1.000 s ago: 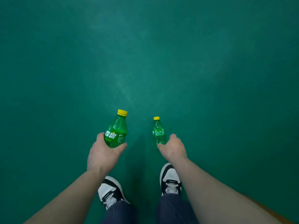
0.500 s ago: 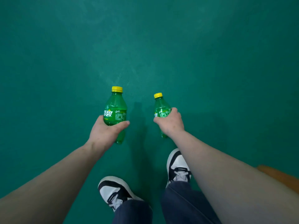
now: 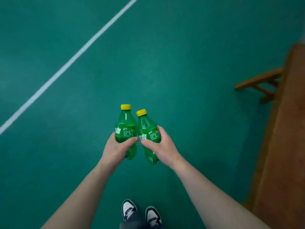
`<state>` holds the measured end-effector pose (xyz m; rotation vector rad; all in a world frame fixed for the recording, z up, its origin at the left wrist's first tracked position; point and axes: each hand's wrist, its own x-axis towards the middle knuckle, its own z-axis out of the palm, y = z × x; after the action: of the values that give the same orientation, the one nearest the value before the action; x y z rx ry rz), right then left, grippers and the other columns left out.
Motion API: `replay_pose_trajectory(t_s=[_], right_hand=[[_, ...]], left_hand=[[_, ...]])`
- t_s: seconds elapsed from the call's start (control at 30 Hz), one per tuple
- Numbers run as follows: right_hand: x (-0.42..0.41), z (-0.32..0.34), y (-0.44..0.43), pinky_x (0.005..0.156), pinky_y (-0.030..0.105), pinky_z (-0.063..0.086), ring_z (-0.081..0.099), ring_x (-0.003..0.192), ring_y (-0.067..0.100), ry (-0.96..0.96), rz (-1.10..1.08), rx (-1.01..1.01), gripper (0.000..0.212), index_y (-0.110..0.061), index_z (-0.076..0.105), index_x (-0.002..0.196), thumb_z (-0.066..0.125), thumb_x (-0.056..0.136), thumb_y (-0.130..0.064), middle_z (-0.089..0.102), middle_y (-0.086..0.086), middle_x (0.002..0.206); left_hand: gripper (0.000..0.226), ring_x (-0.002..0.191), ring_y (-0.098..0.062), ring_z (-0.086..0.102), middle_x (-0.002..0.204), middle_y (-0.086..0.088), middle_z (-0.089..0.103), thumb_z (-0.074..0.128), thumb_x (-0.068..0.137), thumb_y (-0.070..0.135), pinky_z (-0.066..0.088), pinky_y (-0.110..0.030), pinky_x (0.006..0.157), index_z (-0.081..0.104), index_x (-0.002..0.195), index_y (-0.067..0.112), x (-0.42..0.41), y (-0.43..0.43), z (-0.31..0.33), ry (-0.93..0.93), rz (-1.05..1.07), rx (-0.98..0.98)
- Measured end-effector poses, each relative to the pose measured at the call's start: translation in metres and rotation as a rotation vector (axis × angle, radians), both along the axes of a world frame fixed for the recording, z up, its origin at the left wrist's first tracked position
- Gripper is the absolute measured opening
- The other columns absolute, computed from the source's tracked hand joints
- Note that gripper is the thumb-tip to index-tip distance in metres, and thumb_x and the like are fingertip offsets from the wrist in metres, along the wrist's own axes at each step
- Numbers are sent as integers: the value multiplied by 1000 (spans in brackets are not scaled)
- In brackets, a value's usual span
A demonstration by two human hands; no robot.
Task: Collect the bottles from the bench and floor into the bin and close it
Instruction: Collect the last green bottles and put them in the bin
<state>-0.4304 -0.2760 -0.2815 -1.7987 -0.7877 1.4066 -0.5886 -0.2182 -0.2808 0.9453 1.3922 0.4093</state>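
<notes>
I hold two small green soda bottles with yellow caps, upright and side by side, high above the green floor. My left hand [image 3: 118,148] grips the left bottle [image 3: 125,124] around its lower half. My right hand [image 3: 160,146] grips the right bottle [image 3: 147,129], which tilts slightly left. The two bottles nearly touch at the shoulders, and my thumbs almost meet between them. No bin is in view.
A wooden bench [image 3: 283,146] runs along the right edge, with a brace and leg [image 3: 259,80] sticking out to the left. A white court line [image 3: 69,63] crosses the green floor [image 3: 181,55] diagonally at upper left. My shoes [image 3: 141,212] are at the bottom centre.
My right hand closed on the second bottle and lifted it off the floor. Both bottles came together in front of me, and the view rose, bringing the bench and white line into sight.
</notes>
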Motion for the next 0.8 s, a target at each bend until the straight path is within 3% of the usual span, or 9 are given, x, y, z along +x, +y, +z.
replay_pose_trajectory(t_s=[0.17,0.3,0.43,0.57,0.7,0.8], right_hand=[[95,120,77,70,19,52,64,77,4,-38,-119,175,43,-27,58,108,72,69,-34,70,-6,93],[157,171,143,71,28,51,61,74,10,-108,-285,236,44,-26,57,103,72,64,-42,67,-2,89],[240,221,205,82,36,54,68,92,17,-172,-380,302,49,-27,59,107,71,66,-49,70,3,104],[340,259,235,77,19,51,67,92,0,-167,-529,388,22,-29,60,105,68,86,-38,71,-11,101],[449,264,257,82,24,53,68,98,12,-156,-741,448,22,-24,62,107,66,89,-34,72,-2,105],[541,252,277,69,7,49,68,89,-1,-127,-886,491,4,-27,60,93,63,92,-29,69,-10,88]], left_hand=[[52,58,-19,58,70,-4,63,76,55,42,50,-35,53,59,94,12,97,108,124,-107,-215,203],[48,60,-23,54,72,-7,58,78,59,39,47,-35,51,56,92,12,169,195,174,-228,-282,256],[58,67,-22,58,79,-6,61,76,58,49,50,-34,53,58,101,14,257,270,221,-309,-421,296],[55,71,-20,61,87,-6,64,71,64,56,50,-31,55,59,105,21,376,319,261,-381,-621,319],[25,69,-13,66,88,-2,68,59,87,43,51,-24,53,60,105,24,511,351,271,-440,-781,311],[16,74,-10,69,91,3,71,52,93,39,52,-25,59,61,103,30,616,370,263,-427,-836,331]])
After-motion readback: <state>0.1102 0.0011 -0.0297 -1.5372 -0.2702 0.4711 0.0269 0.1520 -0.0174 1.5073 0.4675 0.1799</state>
